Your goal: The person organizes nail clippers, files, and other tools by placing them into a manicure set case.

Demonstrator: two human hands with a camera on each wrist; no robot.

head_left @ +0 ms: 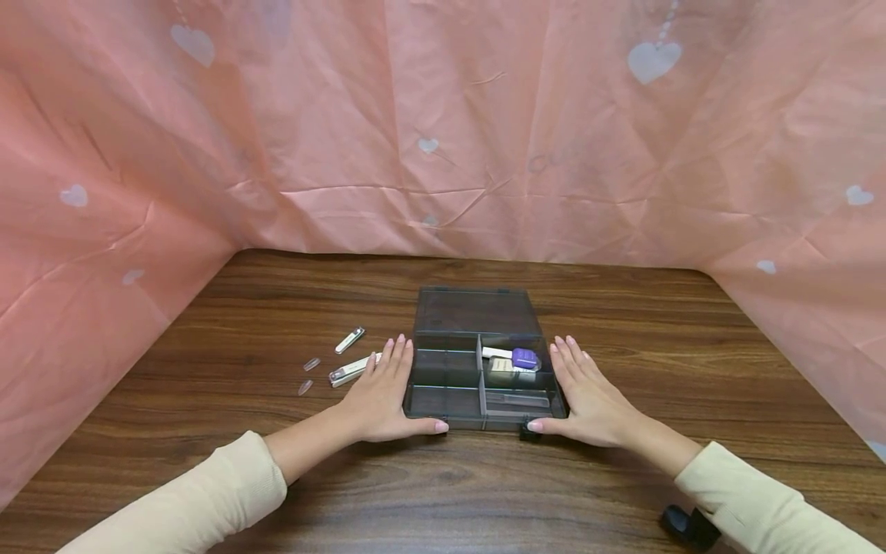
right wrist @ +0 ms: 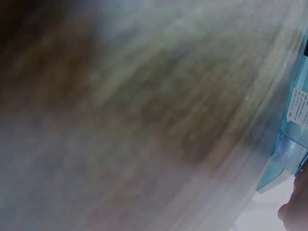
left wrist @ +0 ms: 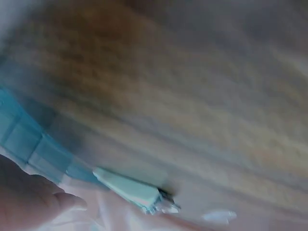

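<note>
A dark see-through plastic case (head_left: 443,402) lies on the table with its lid (head_left: 476,310) laid back, away from the person. My left hand (head_left: 381,400) rests along its left side, fingers straight and thumb at the front edge. Along the right side lies my right hand (head_left: 594,400), likewise straight-fingered, thumb near a black front latch (head_left: 530,431). The far right compartment holds a purple bottle with a white cap (head_left: 525,358) and a pale labelled item (head_left: 507,366). A slim clear-looking piece (head_left: 515,399) lies in the near right compartment.
Left of the case lie a small nail clipper (head_left: 349,340) and a larger one (head_left: 351,372), partly behind the left fingers. Two clear false nail tips (head_left: 305,387) are farther left. A black object (head_left: 681,525) sits by the right sleeve. Pink curtain (head_left: 457,154) encloses the wooden table.
</note>
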